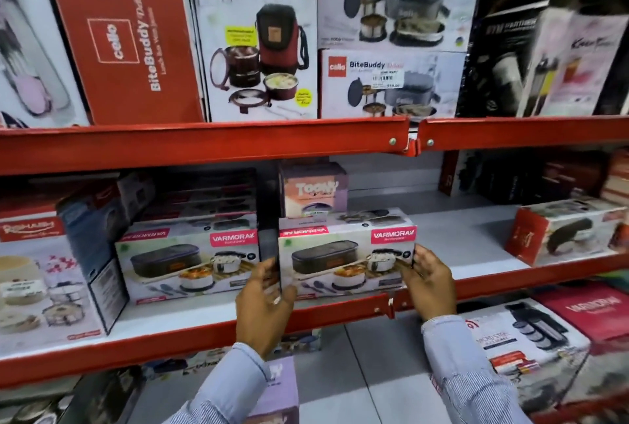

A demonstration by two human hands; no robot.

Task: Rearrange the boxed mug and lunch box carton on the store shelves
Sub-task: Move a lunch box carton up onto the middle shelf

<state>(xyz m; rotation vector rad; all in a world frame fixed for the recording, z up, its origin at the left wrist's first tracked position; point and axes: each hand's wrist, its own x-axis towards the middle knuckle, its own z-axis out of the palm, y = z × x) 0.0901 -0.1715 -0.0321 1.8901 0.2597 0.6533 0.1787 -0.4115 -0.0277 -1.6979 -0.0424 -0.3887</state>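
A white lunch box carton (345, 255) with pink Varmora labels sits on the middle red shelf (190, 338). My left hand (263, 304) grips its left front corner and my right hand (430, 282) holds its right end. On top of the carton, toward the back, stands a small lilac boxed mug (313, 190) marked Toony. A second, matching Varmora carton (187, 262) lies just to the left, with a narrow dark gap between the two.
Bare shelf surface (469, 239) lies right of the held carton, up to a red-and-white box (565, 228). Cello lunch box cartons (262, 39) fill the upper shelf. More boxes stack at the left and on the lower shelf (531, 345).
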